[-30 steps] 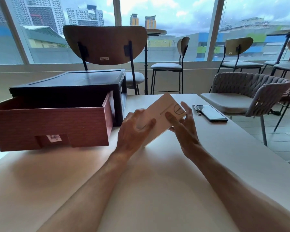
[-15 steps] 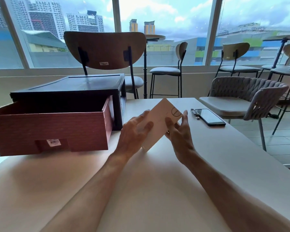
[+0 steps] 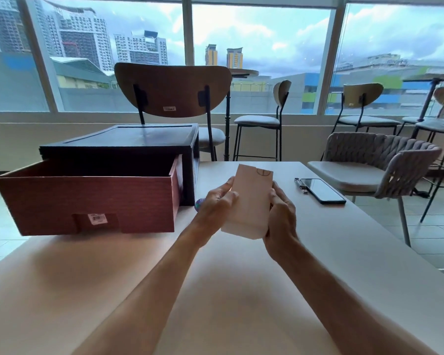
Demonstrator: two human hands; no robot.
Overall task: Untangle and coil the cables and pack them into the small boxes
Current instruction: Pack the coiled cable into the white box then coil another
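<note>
A small white box (image 3: 249, 201) with a circle mark near its far end is held above the table (image 3: 164, 290), its long side pointing away from me. My left hand (image 3: 217, 204) grips its left edge with thumb and fingers. My right hand (image 3: 280, 216) grips its right edge. No cable shows in this view.
A reddish cardboard drawer (image 3: 87, 198) stands pulled out of a black case (image 3: 128, 144) at the left. A dark phone (image 3: 322, 190) with a small metal item (image 3: 301, 185) beside it lies at the right. A small round object (image 3: 199, 203) peeks out behind my left hand. Chairs (image 3: 374, 160) surround the table.
The box turned from a diagonal tilt to pointing straight away from me and was lifted. Both hands now clasp its side edges. The camera tilted up slightly.
</note>
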